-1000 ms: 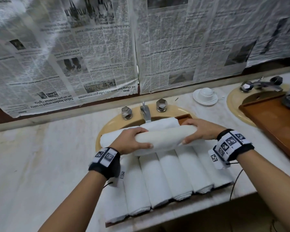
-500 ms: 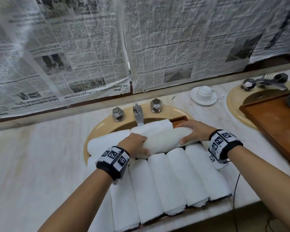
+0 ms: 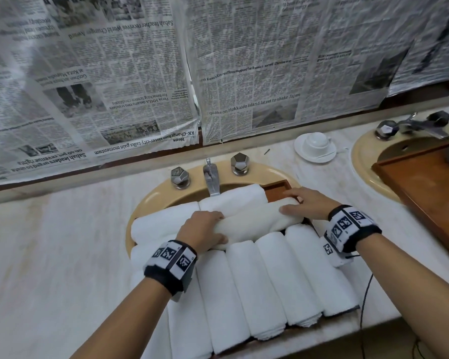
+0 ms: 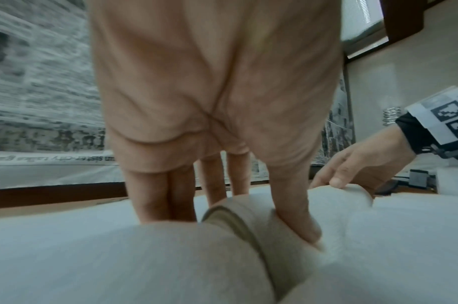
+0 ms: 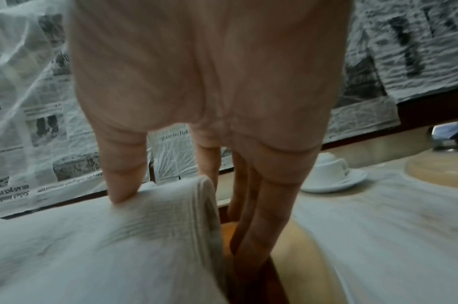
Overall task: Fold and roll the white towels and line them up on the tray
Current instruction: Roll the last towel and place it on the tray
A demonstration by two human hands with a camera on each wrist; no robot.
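Both hands hold one rolled white towel [image 3: 254, 220] crosswise over the tray [image 3: 276, 190]. The left hand [image 3: 204, 229] forms one grip, fingers curled over the roll's left end and thumb pressed into its near side; in the left wrist view the thumb [image 4: 297, 222] sinks into the cloth beside the spiral end. The right hand [image 3: 310, 206] forms the other grip at the roll's right end, thumb on top and fingers reaching down past the end toward the tray's brown wood, as the right wrist view shows [image 5: 256, 205].

Just nearer than both grips, a row of rolled towels [image 3: 270, 281] lies side by side, lengthwise toward the person, filling the tray's near part. Just beyond the grips, two more rolls [image 3: 197, 213] lie end to end, across the far part.

The tray sits over a tan oval basin [image 3: 166, 195] sunk in a pale marble bench [image 3: 49, 255]. Beyond the grips stand a chrome tap [image 3: 211, 177] and two faceted knobs. Right of the right grip, well apart, are a white cup on a saucer [image 3: 315, 147], a second basin [image 3: 360, 156] and another wooden tray [image 3: 425, 187] laid over it. Newspaper sheets [image 3: 140, 73] cover the wall behind the bench.
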